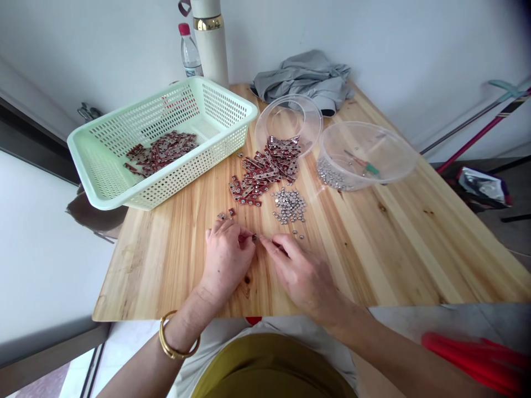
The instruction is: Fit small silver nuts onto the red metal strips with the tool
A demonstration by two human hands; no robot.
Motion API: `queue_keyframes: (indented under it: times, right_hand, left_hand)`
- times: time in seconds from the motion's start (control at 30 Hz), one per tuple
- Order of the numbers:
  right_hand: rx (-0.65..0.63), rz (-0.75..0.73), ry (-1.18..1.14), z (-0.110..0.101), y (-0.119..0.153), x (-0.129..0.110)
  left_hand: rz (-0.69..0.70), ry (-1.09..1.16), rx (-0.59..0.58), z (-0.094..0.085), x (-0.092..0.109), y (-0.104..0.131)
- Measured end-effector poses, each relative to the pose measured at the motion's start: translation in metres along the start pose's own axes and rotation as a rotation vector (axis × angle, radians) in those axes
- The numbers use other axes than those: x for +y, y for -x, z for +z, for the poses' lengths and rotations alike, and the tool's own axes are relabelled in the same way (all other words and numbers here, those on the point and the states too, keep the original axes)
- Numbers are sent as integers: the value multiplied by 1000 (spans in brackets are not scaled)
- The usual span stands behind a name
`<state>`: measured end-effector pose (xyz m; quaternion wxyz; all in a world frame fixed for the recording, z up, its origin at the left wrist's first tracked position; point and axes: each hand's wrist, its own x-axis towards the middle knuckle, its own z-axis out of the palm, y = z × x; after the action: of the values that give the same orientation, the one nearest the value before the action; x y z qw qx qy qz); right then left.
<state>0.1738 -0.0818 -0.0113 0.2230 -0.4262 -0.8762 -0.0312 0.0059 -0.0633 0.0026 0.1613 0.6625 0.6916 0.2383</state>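
My left hand (229, 251) rests near the table's front, its thumb and forefinger pinching a small dark metal piece (254, 237). Opposite it, my right hand (301, 273) is closed, with its fingertips at the same piece; whether they hold a small part of their own is too small to tell. Just beyond the left fingers lie a few small loose red-brown pieces (231, 212). A pile of red-brown strips with metal studs (265, 171) sits further back. To its right is a heap of small silvery round metal pieces (289, 205).
A pale green basket (161, 193) with more strips stands at the left. A clear tub (369, 177) holds silvery pieces and a green-handled tool (372, 169); a clear round lid (309, 110) lies beside it. Grey cloth (305, 77), a bottle (191, 55) and a white flask (211, 50) are at the back.
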Motion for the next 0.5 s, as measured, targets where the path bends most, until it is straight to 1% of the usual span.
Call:
queue_keyframes:
  times: [0.07,0.13,0.3,0.37,0.4,0.43,0.47,0.5]
  right_hand:
    - [17,27,-23,0,0,0]
    - [9,23,-5,1,-1,0]
    - [-59,-52,63,-3,-4,-1]
    - [-92,-58,45,-5,-4,1]
    - [-100,-48,9,-6,-4,4]
    - [-97,-26,-43,-8,-4,7]
    - [-79,5,-104,-9,-3,10]
    - [-49,43,-166,-11,-3,13]
  left_hand:
    - [6,0,2,-1,-1,0]
    - [10,5,9,-1,-2,0]
    - [27,-21,25,6,-1,5]
    - [58,-60,32,7,0,9]
    - [90,-73,43,4,0,9]
    - [130,-75,60,-3,-1,7]
    - [172,-72,88,-13,-3,3]
    - [213,-58,136,-28,-5,-3]
